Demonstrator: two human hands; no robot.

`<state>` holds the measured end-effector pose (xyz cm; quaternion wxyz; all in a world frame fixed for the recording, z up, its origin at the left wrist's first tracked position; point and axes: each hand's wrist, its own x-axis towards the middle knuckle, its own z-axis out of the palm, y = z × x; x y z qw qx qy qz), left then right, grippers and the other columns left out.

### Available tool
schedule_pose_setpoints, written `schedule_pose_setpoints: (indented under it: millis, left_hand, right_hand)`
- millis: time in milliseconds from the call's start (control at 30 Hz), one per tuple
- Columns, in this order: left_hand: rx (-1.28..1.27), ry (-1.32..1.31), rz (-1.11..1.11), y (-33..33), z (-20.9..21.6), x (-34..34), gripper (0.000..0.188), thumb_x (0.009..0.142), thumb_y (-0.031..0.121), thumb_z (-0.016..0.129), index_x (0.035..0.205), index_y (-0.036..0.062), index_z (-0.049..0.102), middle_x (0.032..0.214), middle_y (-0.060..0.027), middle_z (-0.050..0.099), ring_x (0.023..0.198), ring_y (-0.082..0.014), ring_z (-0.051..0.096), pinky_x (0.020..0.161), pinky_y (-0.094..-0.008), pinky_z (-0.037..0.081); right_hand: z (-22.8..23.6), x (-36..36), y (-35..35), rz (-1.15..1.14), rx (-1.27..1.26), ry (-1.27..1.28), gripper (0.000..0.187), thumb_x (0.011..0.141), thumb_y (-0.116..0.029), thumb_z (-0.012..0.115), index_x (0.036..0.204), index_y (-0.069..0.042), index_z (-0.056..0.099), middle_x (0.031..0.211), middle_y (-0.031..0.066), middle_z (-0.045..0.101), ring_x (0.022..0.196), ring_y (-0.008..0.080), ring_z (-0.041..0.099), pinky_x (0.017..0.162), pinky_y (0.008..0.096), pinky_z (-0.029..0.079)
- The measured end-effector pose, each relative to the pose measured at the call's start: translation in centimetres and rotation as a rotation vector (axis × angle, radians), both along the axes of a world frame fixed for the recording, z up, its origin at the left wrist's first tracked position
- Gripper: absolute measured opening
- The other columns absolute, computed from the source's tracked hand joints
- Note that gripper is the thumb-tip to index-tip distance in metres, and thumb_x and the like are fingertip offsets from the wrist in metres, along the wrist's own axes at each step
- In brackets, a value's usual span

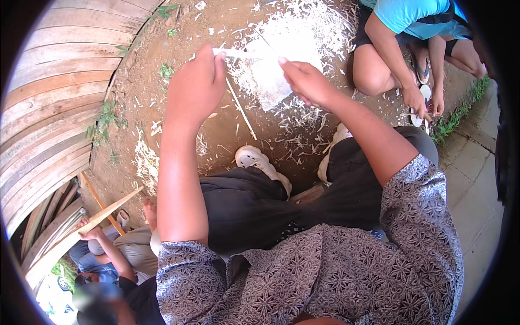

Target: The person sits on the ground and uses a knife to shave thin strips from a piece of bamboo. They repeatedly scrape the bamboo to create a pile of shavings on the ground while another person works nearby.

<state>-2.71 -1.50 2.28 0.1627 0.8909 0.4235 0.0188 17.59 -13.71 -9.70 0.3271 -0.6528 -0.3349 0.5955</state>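
Note:
My left hand (197,84) is raised in front of me, closed round one end of a pale strip of wood or bamboo (241,53). The strip points right, towards my right hand (310,82), whose fingers are also closed. From beside that thumb a thin, dark, blade-like tool (265,40) slants up and left; its handle is hidden in my grip. Glare hides whether the strip's right end touches the blade or my fingers. Below the hands, a bright heap of curly shavings (325,32) covers the ground, and a slim pale stick (240,108) lies on the dirt.
White clogs (254,157) are on my feet. At upper right a person in a turquoise shirt (398,16) crouches, hands low. At lower left another person holds a long pale slat (103,214). A curved plank surface (59,81) borders the left; paving (471,179) lies right.

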Motion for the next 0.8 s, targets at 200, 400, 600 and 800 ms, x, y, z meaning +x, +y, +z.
schedule_pose_setpoints:
  millis: [200, 400, 600, 800]
  left_hand:
    - [0.048, 0.076, -0.06, -1.5, 0.0, 2.3, 0.026, 0.102, 0.03, 0.051, 0.103, 0.0039, 0.053, 0.077, -0.0215, 0.069, 0.076, -0.0433, 0.069, 0.067, -0.0539, 0.052]
    - [0.04, -0.026, -0.027, -1.0, -1.3, 1.9, 0.023, 0.101, 0.025, 0.053, 0.105, 0.0032, 0.051, 0.071, -0.0203, 0.065, 0.07, -0.044, 0.065, 0.064, -0.0521, 0.048]
    - [0.087, -0.015, -0.042, -1.8, -1.8, 2.5, 0.023, 0.1, 0.026, 0.054, 0.106, 0.0038, 0.053, 0.072, -0.0187, 0.066, 0.071, -0.0417, 0.067, 0.063, -0.0496, 0.049]
    - [0.1, 0.018, -0.035, -2.0, -1.7, 2.6, 0.024, 0.099, 0.026, 0.053, 0.107, 0.0038, 0.054, 0.071, -0.0174, 0.066, 0.069, -0.0406, 0.066, 0.062, -0.0485, 0.049]
  right_hand:
    - [2.6, -2.2, 1.1, -0.051, 0.144, 0.047, 0.042, 0.106, -0.043, 0.049, 0.106, -0.001, 0.057, 0.065, 0.004, 0.057, 0.054, 0.0144, 0.054, 0.051, 0.0336, 0.045]
    - [3.7, -3.4, 0.1, -0.06, 0.302, -0.138, 0.035, 0.106, -0.031, 0.049, 0.105, 0.002, 0.062, 0.067, 0.0148, 0.064, 0.062, 0.0274, 0.065, 0.064, 0.0434, 0.05]
    - [3.2, -4.1, -0.9, -0.003, 0.304, -0.31, 0.038, 0.107, -0.03, 0.046, 0.101, 0.004, 0.062, 0.08, 0.0276, 0.067, 0.083, 0.0469, 0.067, 0.077, 0.0525, 0.052]
    - [-5.7, -1.4, -4.0, 0.125, 0.071, -0.573, 0.043, 0.107, -0.034, 0.043, 0.101, 0.002, 0.065, 0.094, 0.0315, 0.068, 0.093, 0.0477, 0.067, 0.088, 0.0524, 0.053]
